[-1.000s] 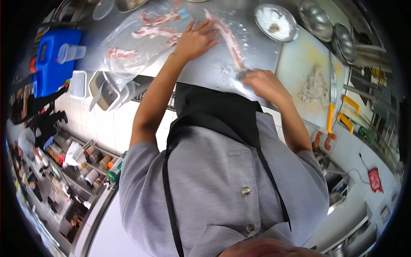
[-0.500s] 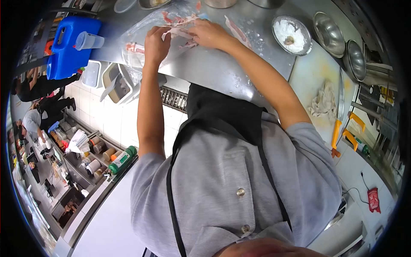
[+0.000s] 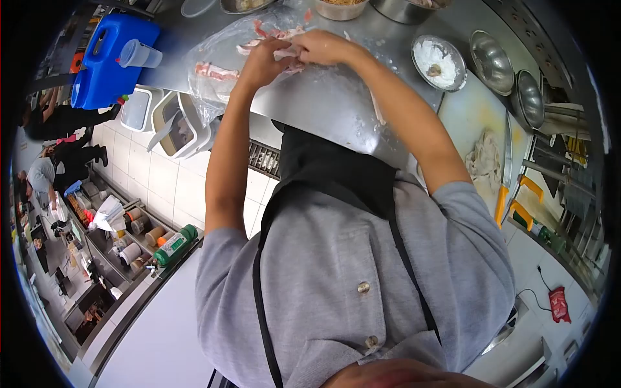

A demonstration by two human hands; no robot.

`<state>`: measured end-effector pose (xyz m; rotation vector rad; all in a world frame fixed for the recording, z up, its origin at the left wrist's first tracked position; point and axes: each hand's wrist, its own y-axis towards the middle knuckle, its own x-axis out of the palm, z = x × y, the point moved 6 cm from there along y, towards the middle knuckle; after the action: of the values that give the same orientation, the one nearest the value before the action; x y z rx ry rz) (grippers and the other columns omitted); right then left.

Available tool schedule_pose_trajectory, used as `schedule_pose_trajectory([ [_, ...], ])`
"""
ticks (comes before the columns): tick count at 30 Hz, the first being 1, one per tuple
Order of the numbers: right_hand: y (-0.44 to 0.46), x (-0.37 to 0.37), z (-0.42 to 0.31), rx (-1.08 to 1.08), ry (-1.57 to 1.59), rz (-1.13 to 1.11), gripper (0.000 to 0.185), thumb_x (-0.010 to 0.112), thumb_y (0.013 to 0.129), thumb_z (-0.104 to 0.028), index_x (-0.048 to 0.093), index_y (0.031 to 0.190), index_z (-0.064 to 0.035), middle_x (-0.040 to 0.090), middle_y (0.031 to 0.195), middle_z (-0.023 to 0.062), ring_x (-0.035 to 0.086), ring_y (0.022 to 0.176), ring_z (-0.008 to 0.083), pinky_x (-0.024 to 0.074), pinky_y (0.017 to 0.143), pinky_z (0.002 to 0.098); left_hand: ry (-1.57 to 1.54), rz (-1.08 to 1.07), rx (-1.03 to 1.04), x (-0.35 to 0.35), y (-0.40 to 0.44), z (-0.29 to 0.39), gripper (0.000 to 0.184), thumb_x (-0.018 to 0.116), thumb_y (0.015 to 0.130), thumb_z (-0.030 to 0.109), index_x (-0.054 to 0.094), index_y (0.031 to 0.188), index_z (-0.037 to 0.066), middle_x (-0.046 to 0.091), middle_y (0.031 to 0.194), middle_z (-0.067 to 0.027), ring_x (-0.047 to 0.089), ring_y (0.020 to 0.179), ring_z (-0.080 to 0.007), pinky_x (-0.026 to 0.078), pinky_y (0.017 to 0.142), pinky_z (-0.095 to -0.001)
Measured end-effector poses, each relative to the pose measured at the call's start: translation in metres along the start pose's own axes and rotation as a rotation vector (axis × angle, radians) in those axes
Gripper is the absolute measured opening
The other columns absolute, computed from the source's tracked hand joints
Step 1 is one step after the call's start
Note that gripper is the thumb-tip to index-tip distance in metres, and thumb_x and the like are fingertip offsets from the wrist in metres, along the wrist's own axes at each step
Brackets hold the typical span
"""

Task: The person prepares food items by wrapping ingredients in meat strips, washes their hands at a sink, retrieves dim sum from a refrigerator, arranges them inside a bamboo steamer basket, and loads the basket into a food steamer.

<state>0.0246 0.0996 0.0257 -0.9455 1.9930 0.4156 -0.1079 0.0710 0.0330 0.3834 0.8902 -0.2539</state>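
Note:
Both hands are over a clear plastic sheet (image 3: 217, 48) on the steel table. My left hand (image 3: 262, 63) has its fingers curled, with thumb and fingertips pinching a pale strip of raw meat (image 3: 284, 54). Close against it, my right hand (image 3: 321, 48) grips the other side of that strip; its fingertips are partly hidden. More raw meat pieces (image 3: 262, 31) lie just beyond the hands. A pink-and-white meat strip (image 3: 217, 72) rests flat on the plastic, left of my left hand. Near my right forearm shows part of a pale strip (image 3: 378, 111).
A metal bowl (image 3: 463, 79) of white powder (image 3: 432, 59) stands at right, beside two metal bowls (image 3: 491, 61). On a cutting board (image 3: 462, 119) lie a crumpled cloth (image 3: 486, 158) and a yellow-handled knife (image 3: 502, 204). A blue jug (image 3: 110, 64) is at left. Two people are farther off.
My view has shifted slightly. Both hands stay together at the meat, my left hand now farther right. The strip beside my right hand is now mostly hidden by my forearm.

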Motion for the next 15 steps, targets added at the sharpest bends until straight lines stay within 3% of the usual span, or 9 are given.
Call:
schedule_pose_trajectory([
  [1, 0.001, -0.007, 0.003, -0.051, 0.123, 0.023, 0.013, 0.060, 0.080, -0.015, 0.060, 0.087, -0.0032, 0.064, 0.077, 0.0133, 0.063, 0.077, 0.0281, 0.0483, 0.068, 0.0403, -0.115, -0.044, 0.011, 0.006, 0.002, -0.001, 0.027, 0.069, 0.081, 0.012, 0.069, 0.107, 0.003, 0.067, 0.104, -0.0160, 0.065, 0.094, -0.0291, 0.051, 0.083, -0.0379],
  [2, 0.003, -0.012, 0.005, -0.123, 0.232, 0.086, 0.012, 0.059, 0.080, -0.013, 0.053, 0.084, -0.0034, 0.058, 0.070, 0.0107, 0.052, 0.064, 0.0239, 0.0423, 0.063, 0.0361, -0.111, -0.049, 0.020, 0.008, 0.005, -0.001, 0.027, 0.069, 0.081, 0.012, 0.069, 0.107, 0.003, 0.067, 0.104, -0.0160, 0.065, 0.094, -0.0291, 0.051, 0.083, -0.0379],
  [5, 0.003, -0.045, -0.001, -0.105, 0.127, 0.128, 0.013, 0.059, 0.080, -0.013, 0.052, 0.083, -0.0026, 0.056, 0.069, 0.0090, 0.051, 0.064, 0.0210, 0.0423, 0.062, 0.0363, -0.140, -0.191, -0.053, 0.021, 0.018, -0.001, 0.027, 0.069, 0.082, 0.014, 0.069, 0.107, 0.002, 0.068, 0.100, -0.0141, 0.066, 0.089, -0.0276, 0.051, 0.082, -0.0369],
  [8, -0.001, -0.057, 0.004, -0.087, 0.260, 0.156, 0.012, 0.058, 0.081, -0.012, 0.051, 0.082, -0.0029, 0.052, 0.067, 0.0066, 0.049, 0.064, 0.0188, 0.0422, 0.062, 0.0351, -0.115, -0.203, -0.046, 0.019, 0.029, 0.011, 0.021, 0.070, 0.078, 0.014, 0.071, 0.095, 0.002, 0.069, 0.092, -0.0186, 0.066, 0.084, -0.0340, 0.052, 0.077, -0.0388],
  [11, -0.017, -0.067, 0.008, -0.046, 0.177, 0.252, 0.012, 0.058, 0.080, -0.011, 0.051, 0.082, -0.0028, 0.052, 0.070, 0.0054, 0.050, 0.066, 0.0178, 0.0423, 0.063, 0.0342, -0.033, -0.194, 0.013, 0.018, 0.032, 0.012, 0.020, 0.071, 0.077, 0.015, 0.071, 0.092, 0.001, 0.068, 0.090, -0.0187, 0.066, 0.085, -0.0332, 0.052, 0.076, -0.0391],
  [13, -0.019, -0.057, 0.023, -0.067, 0.183, 0.277, 0.011, 0.059, 0.081, -0.011, 0.052, 0.084, -0.0028, 0.055, 0.073, 0.0056, 0.052, 0.068, 0.0179, 0.0430, 0.064, 0.0341, 0.174, -0.332, 0.096, 0.026, 0.030, 0.014, 0.023, 0.072, 0.077, 0.014, 0.070, 0.096, 0.001, 0.069, 0.087, -0.0166, 0.067, 0.084, -0.0252, 0.051, 0.076, -0.0380],
  [15, -0.028, -0.046, 0.033, -0.093, 0.189, 0.297, 0.010, 0.059, 0.081, -0.011, 0.054, 0.086, -0.0029, 0.057, 0.075, 0.0058, 0.053, 0.070, 0.0181, 0.0438, 0.064, 0.0339, 0.203, -0.326, 0.066, 0.037, 0.031, 0.008, 0.022, 0.071, 0.076, 0.013, 0.070, 0.095, 0.001, 0.069, 0.086, -0.0167, 0.067, 0.083, -0.0259, 0.051, 0.074, -0.0380],
])
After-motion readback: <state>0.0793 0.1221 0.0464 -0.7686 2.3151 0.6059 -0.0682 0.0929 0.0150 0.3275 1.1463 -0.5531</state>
